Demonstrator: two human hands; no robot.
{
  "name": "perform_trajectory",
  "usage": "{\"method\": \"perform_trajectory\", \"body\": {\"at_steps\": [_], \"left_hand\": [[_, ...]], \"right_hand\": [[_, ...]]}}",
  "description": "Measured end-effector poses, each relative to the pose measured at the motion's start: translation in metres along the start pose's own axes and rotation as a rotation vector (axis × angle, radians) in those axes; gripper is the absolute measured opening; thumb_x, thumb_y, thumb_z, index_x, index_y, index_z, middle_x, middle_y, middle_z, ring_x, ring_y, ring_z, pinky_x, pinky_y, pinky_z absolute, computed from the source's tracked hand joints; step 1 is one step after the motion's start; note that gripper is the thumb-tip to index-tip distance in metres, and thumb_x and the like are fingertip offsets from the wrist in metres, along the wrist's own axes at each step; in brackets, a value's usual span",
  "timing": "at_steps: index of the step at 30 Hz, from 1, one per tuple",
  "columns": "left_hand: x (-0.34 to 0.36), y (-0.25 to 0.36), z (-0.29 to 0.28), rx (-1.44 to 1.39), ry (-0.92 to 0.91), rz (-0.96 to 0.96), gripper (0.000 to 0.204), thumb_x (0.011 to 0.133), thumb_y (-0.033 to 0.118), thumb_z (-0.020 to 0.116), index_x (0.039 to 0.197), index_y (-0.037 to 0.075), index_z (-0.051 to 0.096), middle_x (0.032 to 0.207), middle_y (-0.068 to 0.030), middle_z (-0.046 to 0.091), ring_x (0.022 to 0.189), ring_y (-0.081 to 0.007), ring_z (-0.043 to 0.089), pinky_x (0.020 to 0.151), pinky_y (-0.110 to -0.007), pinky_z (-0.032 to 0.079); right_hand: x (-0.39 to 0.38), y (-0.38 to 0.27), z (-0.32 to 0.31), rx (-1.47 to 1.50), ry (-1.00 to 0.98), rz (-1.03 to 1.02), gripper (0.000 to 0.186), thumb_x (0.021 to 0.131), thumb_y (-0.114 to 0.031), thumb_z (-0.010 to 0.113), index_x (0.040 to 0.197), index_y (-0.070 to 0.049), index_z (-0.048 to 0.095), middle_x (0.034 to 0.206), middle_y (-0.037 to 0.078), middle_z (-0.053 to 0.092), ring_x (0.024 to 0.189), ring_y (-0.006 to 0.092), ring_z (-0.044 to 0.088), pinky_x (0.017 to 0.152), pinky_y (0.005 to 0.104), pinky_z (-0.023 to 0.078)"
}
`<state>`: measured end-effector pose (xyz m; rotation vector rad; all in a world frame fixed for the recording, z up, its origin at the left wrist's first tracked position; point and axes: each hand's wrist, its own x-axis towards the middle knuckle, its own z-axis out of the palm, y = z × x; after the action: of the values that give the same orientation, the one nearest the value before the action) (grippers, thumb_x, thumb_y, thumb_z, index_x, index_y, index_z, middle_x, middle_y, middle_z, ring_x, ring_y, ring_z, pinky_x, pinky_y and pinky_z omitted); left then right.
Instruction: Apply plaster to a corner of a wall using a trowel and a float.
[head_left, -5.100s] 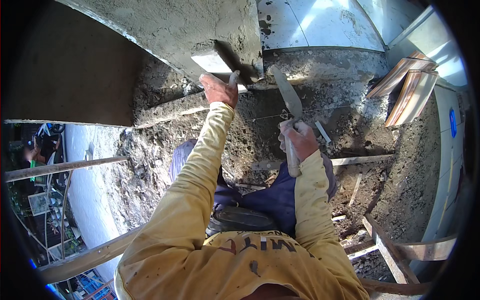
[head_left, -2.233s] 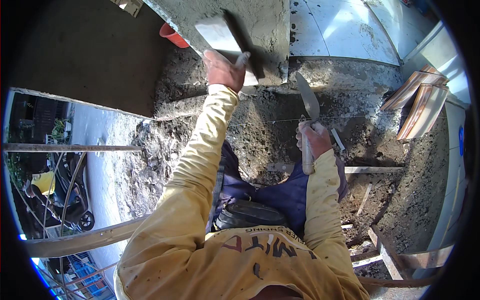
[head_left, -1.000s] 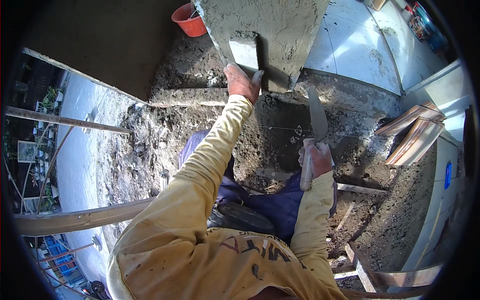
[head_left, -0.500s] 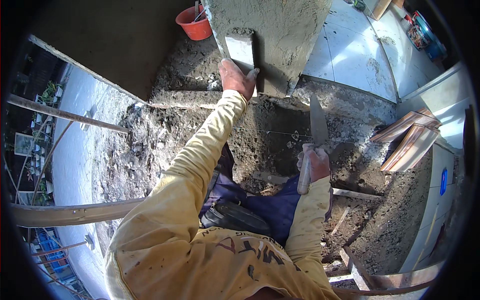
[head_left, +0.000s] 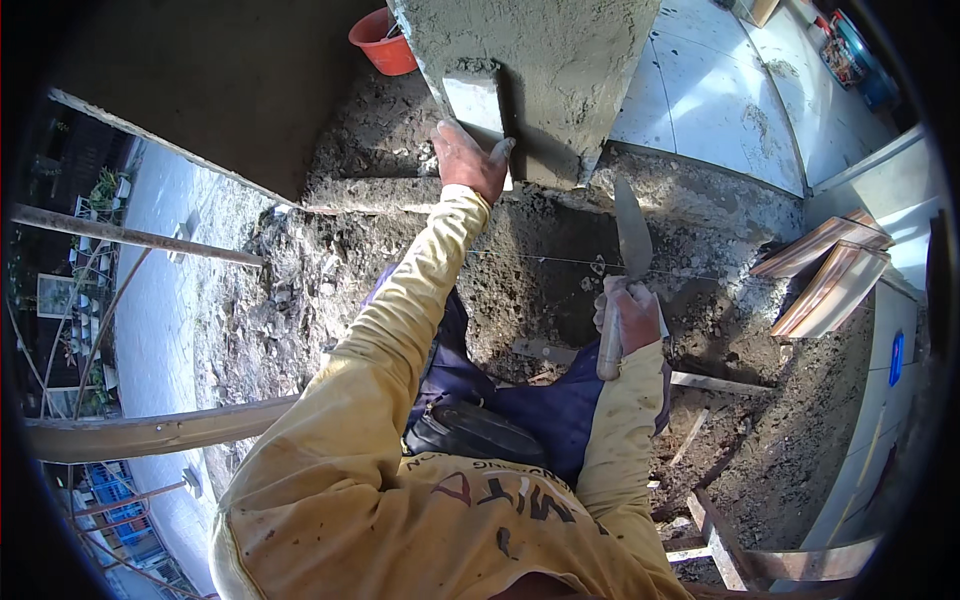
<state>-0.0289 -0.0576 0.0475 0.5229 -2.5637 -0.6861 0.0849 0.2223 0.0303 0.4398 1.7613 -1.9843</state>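
A pale rectangular board (head_left: 474, 104) lies against the wet grey plaster of a column (head_left: 555, 75) at the top middle. My left hand (head_left: 470, 163) is closed around its lower end, thumb on the right side; the fingers behind are partly hidden. My right hand (head_left: 632, 314) grips the handle of a trowel (head_left: 632, 232) further right and nearer to me. The trowel's pointed blade tilts up toward the foot of the column, apart from it, and looks free of any mortar load.
Behind the column's left edge stands a red bucket (head_left: 383, 47). A thin string (head_left: 545, 259) crosses above the rough soil. Brown-striped panels (head_left: 830, 290) lean at the right. Timber poles (head_left: 140, 235) reach in from the left, and wooden pieces (head_left: 720, 540) lie at lower right.
The board and my left hand have shifted slightly left and down along the plaster. My right hand still holds the trowel, nearly unmoved. The whole view has tilted a little.
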Motion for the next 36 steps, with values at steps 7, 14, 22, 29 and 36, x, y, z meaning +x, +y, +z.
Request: {"method": "perform_trajectory", "body": {"at_steps": [7, 14, 22, 29, 36], "left_hand": [[-0.018, -0.030, 0.054, 0.042, -0.226, -0.146, 0.099, 0.083, 0.050, 0.064, 0.134, -0.022, 0.020, 0.140, -0.0375, 0.026, 0.134, -0.0488, 0.021, 0.115, -0.043, 0.018], [-0.004, 0.002, -0.009, -0.140, -0.123, -0.057, 0.091, 0.080, 0.048, 0.068, 0.126, -0.021, 0.032, 0.130, -0.0365, 0.035, 0.126, -0.0483, 0.031, 0.111, -0.044, 0.024], [0.050, 0.063, -0.180, -0.563, 0.319, 0.297, 0.063, 0.074, 0.031, 0.083, 0.103, -0.011, 0.045, 0.085, -0.0142, 0.063, 0.073, -0.0155, 0.063, 0.064, -0.026, 0.053], [-0.008, -0.058, -0.129, -0.999, 0.484, 0.025, 0.051, 0.078, 0.019, 0.079, 0.106, -0.002, 0.043, 0.095, -0.0114, 0.057, 0.085, -0.0156, 0.058, 0.076, -0.028, 0.048], [-0.059, -0.132, -0.083, -1.254, 0.460, -0.609, 0.048, 0.077, 0.011, 0.078, 0.108, 0.000, 0.043, 0.099, -0.0127, 0.057, 0.085, -0.0213, 0.061, 0.070, -0.036, 0.057]], "right_hand": [[0.001, 0.011, -0.008, 0.036, 0.028, -0.034, 0.032, 0.084, -0.032, 0.066, 0.098, -0.004, 0.058, 0.071, 0.007, 0.061, 0.053, 0.0162, 0.058, 0.046, 0.0294, 0.047], [0.001, 0.018, -0.008, 0.018, -0.040, -0.001, 0.030, 0.085, -0.030, 0.066, 0.100, -0.005, 0.058, 0.072, 0.007, 0.061, 0.054, 0.0158, 0.059, 0.048, 0.0295, 0.049], [0.007, 0.016, -0.006, -0.216, -0.151, -0.062, 0.036, 0.083, -0.026, 0.070, 0.104, 0.000, 0.058, 0.076, 0.007, 0.062, 0.058, 0.0146, 0.059, 0.052, 0.0286, 0.049], [0.036, 0.021, 0.013, -0.479, -0.365, 0.137, 0.037, 0.085, -0.026, 0.066, 0.107, 0.002, 0.058, 0.087, 0.011, 0.067, 0.070, 0.0176, 0.063, 0.063, 0.0308, 0.051], [0.098, 0.000, 0.065, -0.900, -0.449, 0.112, 0.032, 0.087, -0.027, 0.063, 0.101, 0.001, 0.061, 0.084, 0.012, 0.067, 0.069, 0.0187, 0.063, 0.062, 0.0329, 0.052]]}}
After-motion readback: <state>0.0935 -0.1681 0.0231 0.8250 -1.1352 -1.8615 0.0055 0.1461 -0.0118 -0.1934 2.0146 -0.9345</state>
